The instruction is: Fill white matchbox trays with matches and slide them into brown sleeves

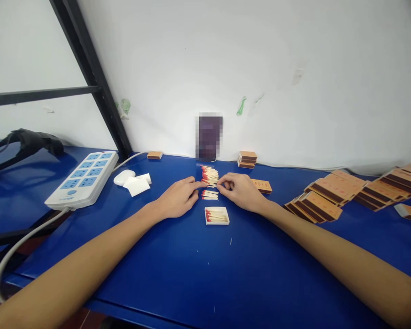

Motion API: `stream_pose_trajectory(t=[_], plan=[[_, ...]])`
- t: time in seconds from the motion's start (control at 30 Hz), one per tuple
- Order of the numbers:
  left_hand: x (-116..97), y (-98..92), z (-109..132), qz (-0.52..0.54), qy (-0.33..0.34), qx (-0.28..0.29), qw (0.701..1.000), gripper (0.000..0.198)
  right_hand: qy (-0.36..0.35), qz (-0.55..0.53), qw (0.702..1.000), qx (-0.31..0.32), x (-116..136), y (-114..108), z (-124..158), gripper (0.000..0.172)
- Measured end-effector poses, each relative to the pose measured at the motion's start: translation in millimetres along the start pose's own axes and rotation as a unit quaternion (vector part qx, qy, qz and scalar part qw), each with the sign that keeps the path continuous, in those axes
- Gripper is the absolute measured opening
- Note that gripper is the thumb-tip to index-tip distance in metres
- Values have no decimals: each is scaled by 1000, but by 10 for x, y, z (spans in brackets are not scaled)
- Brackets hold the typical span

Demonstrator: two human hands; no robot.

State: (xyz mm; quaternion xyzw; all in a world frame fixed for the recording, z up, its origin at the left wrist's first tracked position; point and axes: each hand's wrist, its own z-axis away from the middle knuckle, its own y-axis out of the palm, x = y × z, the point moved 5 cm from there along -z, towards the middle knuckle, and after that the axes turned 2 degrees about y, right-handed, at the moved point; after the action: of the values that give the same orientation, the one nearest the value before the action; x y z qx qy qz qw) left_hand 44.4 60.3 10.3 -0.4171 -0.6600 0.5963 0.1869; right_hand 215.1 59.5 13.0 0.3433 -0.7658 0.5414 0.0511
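A pile of red-tipped matches (pixel 210 175) lies on the blue table. My left hand (pixel 180 196) reaches its left side, index finger stretched to the red heads, thumb apart below. On the other side, my right hand (pixel 241 191) has its thumb and index finger pinched at the plain ends of the matches; what lies between the fingertips is too small to make out. A small separate row of matches (pixel 210 195) sits just nearer, between the hands. Nearer still is a white matchbox tray (pixel 227 215) partly filled with matches.
Flattened matchbox sleeves (pixel 339 187) spread at the right. Stacked matchboxes (pixel 247 159) stand by the wall, with another sleeve (pixel 262 186) behind my right hand. At left are a power strip (pixel 85 176), white pieces (pixel 137 184) and one matchbox (pixel 155 155).
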Motion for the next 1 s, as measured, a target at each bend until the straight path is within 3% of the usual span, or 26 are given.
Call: stream_pose_trajectory(t=[0.23, 0.57, 0.73, 0.9, 1.0], plan=[[-7, 7, -3, -8, -2, 13, 1000, 42, -11, 20, 998, 56, -31, 43, 8, 12], [-30, -43, 19, 37, 4, -9, 999, 38, -4, -70, 991, 116, 34, 79, 57, 16], [-52, -29, 9, 5, -5, 4, 1000, 45, -9, -77, 988, 133, 84, 5, 40, 24], [-69, -18, -3, -29, 3, 6, 1000, 38, -30, -24, 983, 182, 128, -6, 42, 40], [-80, -25, -10, -40, 4, -1, 999, 36, -71, 23, 982, 174, 184, 3, 35, 34]])
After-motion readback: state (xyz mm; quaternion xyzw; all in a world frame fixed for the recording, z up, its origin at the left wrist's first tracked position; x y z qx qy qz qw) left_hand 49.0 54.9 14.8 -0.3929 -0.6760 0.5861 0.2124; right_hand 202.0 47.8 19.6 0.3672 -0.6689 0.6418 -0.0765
